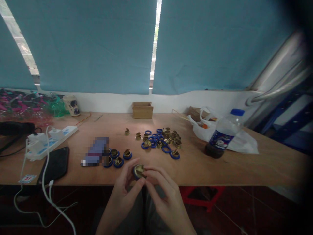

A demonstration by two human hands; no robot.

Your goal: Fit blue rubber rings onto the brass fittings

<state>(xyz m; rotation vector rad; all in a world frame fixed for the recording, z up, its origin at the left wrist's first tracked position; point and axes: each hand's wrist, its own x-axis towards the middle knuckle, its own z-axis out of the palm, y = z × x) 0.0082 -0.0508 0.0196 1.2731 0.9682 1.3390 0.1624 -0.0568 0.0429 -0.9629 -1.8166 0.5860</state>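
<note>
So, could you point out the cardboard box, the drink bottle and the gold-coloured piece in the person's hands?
Cardboard box (142, 113), head view: on its front wall.
Drink bottle (222, 137), head view: on its label.
Gold-coloured piece (139, 171), head view: on its shiny gold surface.

Brassy round piece (140, 170), apparently blue-ringed, between the fingers (157, 177).

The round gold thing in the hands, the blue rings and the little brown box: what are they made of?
Round gold-coloured piece: probably metal, shiny, with bright glints.
Blue rings: likely plastic or rubber; evenly blue, too small to tell which.
Little brown box: seems cardboard, matte with thin straight walls.
</note>
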